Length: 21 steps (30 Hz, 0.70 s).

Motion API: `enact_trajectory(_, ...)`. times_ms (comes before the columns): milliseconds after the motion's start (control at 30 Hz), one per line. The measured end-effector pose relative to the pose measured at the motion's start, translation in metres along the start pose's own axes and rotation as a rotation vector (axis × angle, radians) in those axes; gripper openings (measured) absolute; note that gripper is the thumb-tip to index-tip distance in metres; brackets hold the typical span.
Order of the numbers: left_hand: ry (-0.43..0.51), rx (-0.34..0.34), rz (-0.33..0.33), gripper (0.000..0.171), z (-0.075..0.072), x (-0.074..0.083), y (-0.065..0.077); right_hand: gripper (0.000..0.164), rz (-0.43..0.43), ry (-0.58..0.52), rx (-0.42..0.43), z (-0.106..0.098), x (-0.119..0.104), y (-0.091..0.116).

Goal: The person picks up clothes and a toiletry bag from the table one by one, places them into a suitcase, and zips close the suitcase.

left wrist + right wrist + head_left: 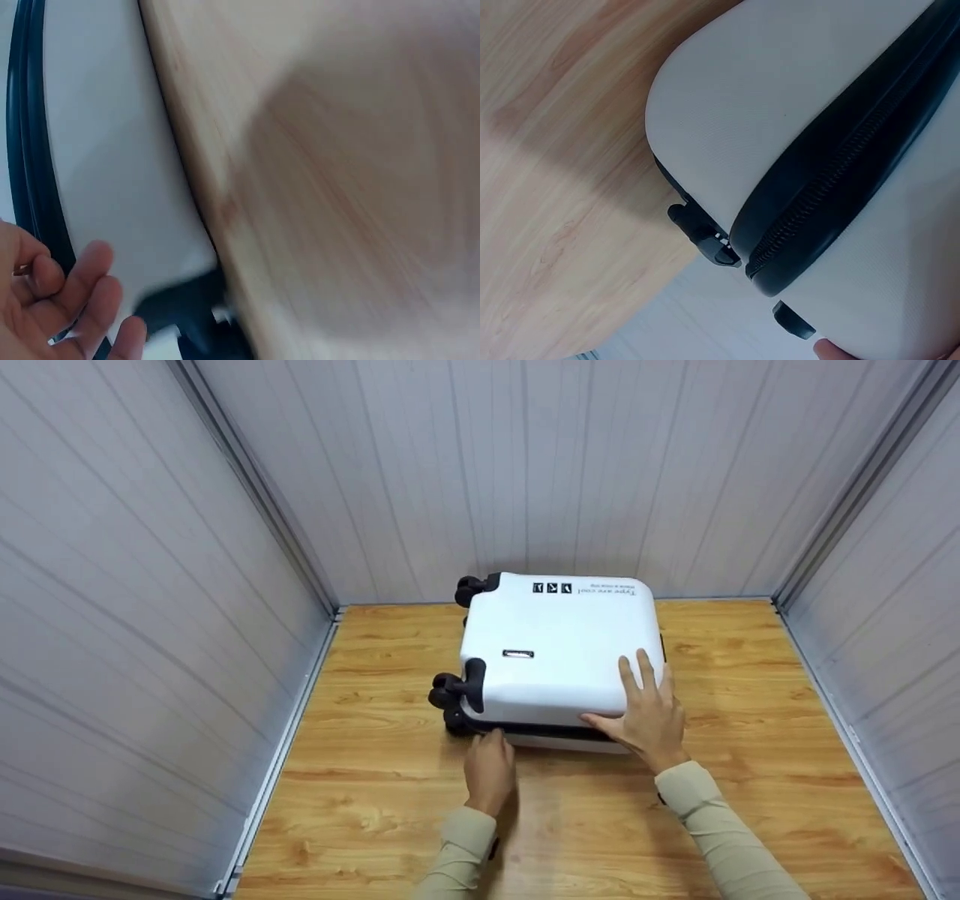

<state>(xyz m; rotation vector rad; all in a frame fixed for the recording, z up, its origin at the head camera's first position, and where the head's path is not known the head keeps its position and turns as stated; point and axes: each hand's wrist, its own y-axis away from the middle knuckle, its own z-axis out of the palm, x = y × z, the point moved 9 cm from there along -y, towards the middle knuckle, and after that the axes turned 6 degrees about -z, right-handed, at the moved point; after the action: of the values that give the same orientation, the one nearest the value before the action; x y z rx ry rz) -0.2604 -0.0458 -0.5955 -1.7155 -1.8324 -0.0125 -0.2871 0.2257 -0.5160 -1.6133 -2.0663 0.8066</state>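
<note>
A white hard-shell suitcase (562, 637) lies flat on the wooden floor, its black wheels (448, 690) pointing left. Along its near side runs a black zipper band (34, 135), and the zipper teeth (810, 202) show in the right wrist view. My left hand (489, 771) is at this band near the wheel end, thumb and forefinger pinching a small zipper pull that the fingers mostly hide. Spread over the near right corner, my right hand (649, 720) rests on the top shell with its thumb along the near edge.
A ribbed light-grey wall (525, 472) stands close behind the suitcase. More panels, a left wall (135, 607) and a right wall (892, 607), enclose the wooden floor (360, 810). Black fittings (701, 236) stick out from the suitcase's right end.
</note>
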Motion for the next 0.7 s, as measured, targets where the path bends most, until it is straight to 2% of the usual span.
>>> enact_trajectory(200,-0.017,-0.02,0.012,0.019,0.003,0.003,-0.008,0.117,0.017,-0.002,0.002,0.0,-0.005,0.0)
enact_trajectory(467,0.003,0.011,0.02,0.017,0.003,-0.003,-0.021,0.118,0.034,0.051,0.001,0.0,-0.016,0.002)
enact_trajectory(700,0.015,-0.05,-0.002,0.021,0.012,-0.012,-0.035,0.108,0.065,0.031,-0.023,-0.009,-0.022,0.013)
